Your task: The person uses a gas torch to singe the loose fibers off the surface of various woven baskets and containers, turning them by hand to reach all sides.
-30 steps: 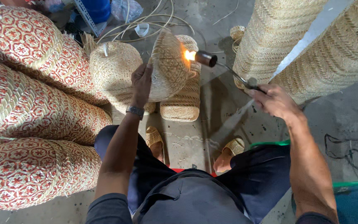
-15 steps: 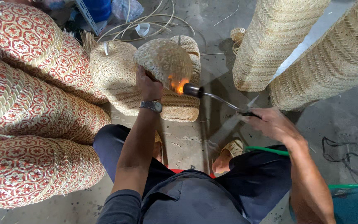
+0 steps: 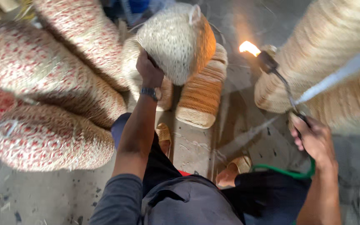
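2 hands share the work: the left hand (image 3: 148, 70) grips a pale woven basket (image 3: 176, 39) from below, raised over the lying baskets, while the right hand (image 3: 313, 139) is closed on the handle of a lit gas torch (image 3: 267, 62), its flame (image 3: 248, 48) well apart from the weave. Singeing stray fibres likely calls for quick, brushing passes, fingers kept behind the basket.
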